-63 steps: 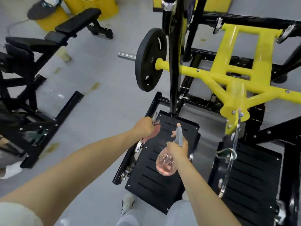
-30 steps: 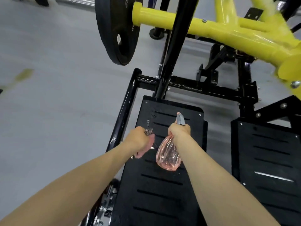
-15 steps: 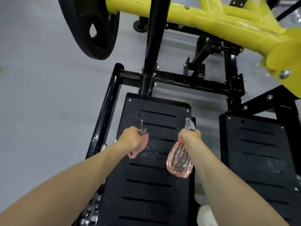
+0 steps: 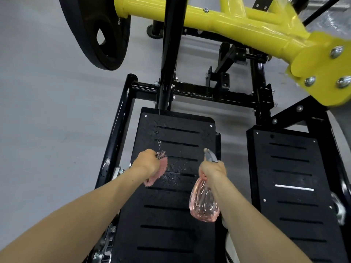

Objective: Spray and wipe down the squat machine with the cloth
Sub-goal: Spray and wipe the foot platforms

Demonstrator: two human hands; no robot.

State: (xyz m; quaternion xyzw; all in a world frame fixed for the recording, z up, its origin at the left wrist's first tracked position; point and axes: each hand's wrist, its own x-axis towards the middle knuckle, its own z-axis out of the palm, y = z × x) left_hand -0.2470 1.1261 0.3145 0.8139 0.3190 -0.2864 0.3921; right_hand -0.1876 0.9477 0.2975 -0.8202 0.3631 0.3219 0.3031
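Note:
The squat machine has two black slotted footplates: a left footplate [image 4: 171,215] below my hands and a right footplate [image 4: 296,186]. My left hand [image 4: 147,165] grips a pink cloth [image 4: 160,172] over the left plate's upper middle, where wet droplets shine. A clear pink spray bottle [image 4: 204,203] hangs from my right hand [image 4: 212,171], which grips its neck, grey nozzle pointing forward over the plate's right edge.
A yellow lever arm [image 4: 237,21] crosses overhead, ending in a bolted yellow plate at the right. A black weight disc [image 4: 98,29] hangs at the upper left beside a black upright post [image 4: 169,54]. Grey floor [image 4: 47,120] lies to the left.
My view has come down closer to the left footplate. Both hands have spread apart over it, the bottle moving to the plate's right edge. Wet spray marks now show beside the cloth.

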